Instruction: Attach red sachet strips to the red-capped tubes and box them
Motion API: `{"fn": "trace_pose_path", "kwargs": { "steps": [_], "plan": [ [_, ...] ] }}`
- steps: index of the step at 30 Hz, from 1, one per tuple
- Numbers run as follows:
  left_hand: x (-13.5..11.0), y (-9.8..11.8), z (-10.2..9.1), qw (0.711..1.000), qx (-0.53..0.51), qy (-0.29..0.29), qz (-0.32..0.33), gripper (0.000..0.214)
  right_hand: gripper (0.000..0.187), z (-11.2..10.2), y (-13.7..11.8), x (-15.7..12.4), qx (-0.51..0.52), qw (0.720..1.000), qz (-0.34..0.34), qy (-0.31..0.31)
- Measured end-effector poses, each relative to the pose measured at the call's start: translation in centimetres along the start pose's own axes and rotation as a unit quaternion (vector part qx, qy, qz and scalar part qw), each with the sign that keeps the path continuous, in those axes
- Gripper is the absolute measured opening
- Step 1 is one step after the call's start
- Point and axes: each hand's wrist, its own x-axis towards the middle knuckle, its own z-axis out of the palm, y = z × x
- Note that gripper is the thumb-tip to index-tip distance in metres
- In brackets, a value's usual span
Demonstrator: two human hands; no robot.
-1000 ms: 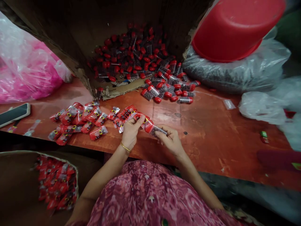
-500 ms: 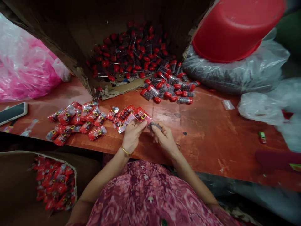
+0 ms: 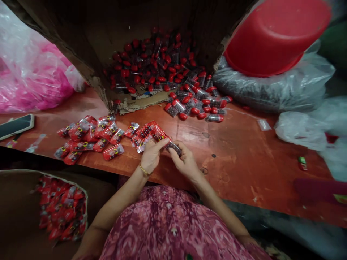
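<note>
My left hand (image 3: 152, 154), a gold bangle at its wrist, has closed on a red printed packet (image 3: 160, 135) with a clear side. Against the packet's right end, my right hand (image 3: 185, 161) grips a small clear tube (image 3: 175, 147) filled with dark beads. Whether the tube's tip is inside the packet I cannot tell. More flat red packets (image 3: 141, 141) lie just beyond my left hand. Further left is a loose pile of filled red packets (image 3: 93, 134). Red-capped tubes (image 3: 193, 104) spill onto the table in front of me.
A cardboard box (image 3: 93, 77) on its side holds many red-capped tubes. A red bucket (image 3: 273, 39) sits on a bag of dark beads (image 3: 265, 92) at the right. A phone (image 3: 16, 126) lies left; below, a sack (image 3: 88, 202) contains filled packets.
The tube in my right hand has tilted and now lies against the packet's right end. My left index finger has stretched toward the tube. The view has shifted slightly.
</note>
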Motion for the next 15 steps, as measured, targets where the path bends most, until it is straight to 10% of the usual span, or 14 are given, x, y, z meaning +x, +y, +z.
{"fn": "trace_pose_path", "kwargs": {
  "steps": [9,15],
  "plan": [
    [0.0,0.6,-0.6,1.000,-0.008,-0.004,0.014,0.026,0.035,1.8,0.2,0.3,0.191,0.977,0.094,0.002],
    [-0.5,-0.1,-0.2,0.999,-0.021,-0.031,-0.008,0.031,0.031,1.5,-0.1,1.0,0.135,0.986,0.080,0.048]
  ]
}}
